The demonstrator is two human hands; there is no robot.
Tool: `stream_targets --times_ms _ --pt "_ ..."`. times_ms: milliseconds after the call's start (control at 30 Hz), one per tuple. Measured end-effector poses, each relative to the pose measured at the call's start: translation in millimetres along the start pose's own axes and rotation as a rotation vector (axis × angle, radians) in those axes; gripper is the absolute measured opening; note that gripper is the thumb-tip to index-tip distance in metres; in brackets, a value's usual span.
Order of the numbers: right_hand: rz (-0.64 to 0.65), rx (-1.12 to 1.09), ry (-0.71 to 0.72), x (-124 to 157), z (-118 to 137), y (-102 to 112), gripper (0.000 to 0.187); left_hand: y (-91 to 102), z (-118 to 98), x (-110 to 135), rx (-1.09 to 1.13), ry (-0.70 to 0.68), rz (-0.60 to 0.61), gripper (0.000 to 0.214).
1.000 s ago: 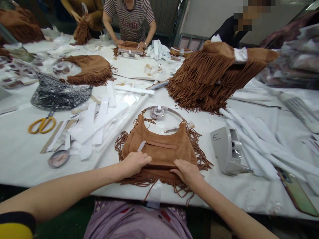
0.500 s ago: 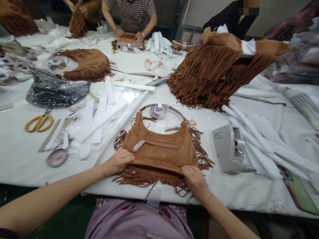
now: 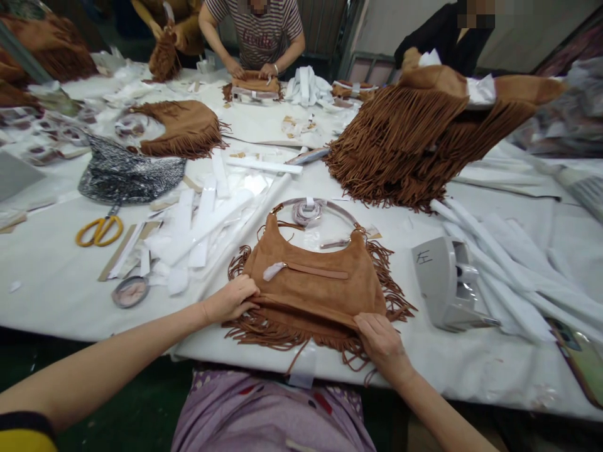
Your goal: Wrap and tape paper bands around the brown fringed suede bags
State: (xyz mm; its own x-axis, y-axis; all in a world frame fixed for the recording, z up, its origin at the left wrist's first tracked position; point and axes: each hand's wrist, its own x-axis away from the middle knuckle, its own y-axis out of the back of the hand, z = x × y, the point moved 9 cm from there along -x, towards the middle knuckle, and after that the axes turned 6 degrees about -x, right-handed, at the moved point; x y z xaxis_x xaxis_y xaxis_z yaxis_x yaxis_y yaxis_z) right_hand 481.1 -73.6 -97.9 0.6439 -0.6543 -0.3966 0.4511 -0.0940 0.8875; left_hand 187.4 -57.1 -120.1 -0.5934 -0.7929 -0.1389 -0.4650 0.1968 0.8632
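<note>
I grip a brown bag point(image 3: 325, 295) by its lower edge, the bag lying on a white-covered table point(image 3: 61, 282) directly in front of me. My left hand point(image 3: 237, 297) pinches the edge near its left corner, thumb and fingers pressed together; my right hand point(image 3: 380, 339) grasps the same edge near the right corner. Between them the edge runs in one long line above the brown fringe point(image 3: 273, 333), which spreads toward me. Across the bag's front lies a slim strip point(image 3: 318, 271) with a white wrapper point(image 3: 273, 271) at its left end. The handle point(image 3: 336, 208) arcs away from me around a coil point(image 3: 306, 212).

To my right stands a grey dispenser point(image 3: 438, 285), just beside a heap of white tubes point(image 3: 499, 276), with a phone point(image 3: 577, 361) near the table's edge. To my left lie yellow-handled scissors point(image 3: 100, 231), a roll point(image 3: 130, 292) and a scatter of paper strips point(image 3: 188, 220). Beyond them, a second bag point(image 3: 186, 129) rests behind a speckled dark sheet point(image 3: 129, 172). A fringed pile point(image 3: 396, 144) rises ahead, to the right. Across the table, a worker in stripes point(image 3: 264, 34) has both hands on another bag point(image 3: 255, 83).
</note>
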Motion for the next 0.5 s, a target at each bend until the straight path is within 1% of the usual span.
stream_targets --times_ms 133,200,267,333,367,500 --pt "-0.03 -0.016 -0.022 2 -2 1 0.022 2.4 -7 0 -0.064 0.028 0.001 0.017" --pt "-0.046 -0.018 -0.035 3 -3 1 0.022 3.2 -12 4 -0.104 0.065 -0.05 0.021" --pt "-0.054 -0.02 -0.034 3 -3 1 0.022 6.2 -13 9 -0.111 0.118 -0.132 0.021" --pt "-0.06 -0.017 -0.025 3 -2 1 0.021 9.8 -8 15 -0.075 0.171 -0.189 0.017" --pt "-0.064 -0.014 -0.019 2 -2 1 0.021 11.4 -5 18 -0.054 0.188 -0.197 0.015" --pt "-0.083 0.01 0.002 2 -2 1 0.022 21.3 7 28 -0.038 0.211 -0.185 0.023"
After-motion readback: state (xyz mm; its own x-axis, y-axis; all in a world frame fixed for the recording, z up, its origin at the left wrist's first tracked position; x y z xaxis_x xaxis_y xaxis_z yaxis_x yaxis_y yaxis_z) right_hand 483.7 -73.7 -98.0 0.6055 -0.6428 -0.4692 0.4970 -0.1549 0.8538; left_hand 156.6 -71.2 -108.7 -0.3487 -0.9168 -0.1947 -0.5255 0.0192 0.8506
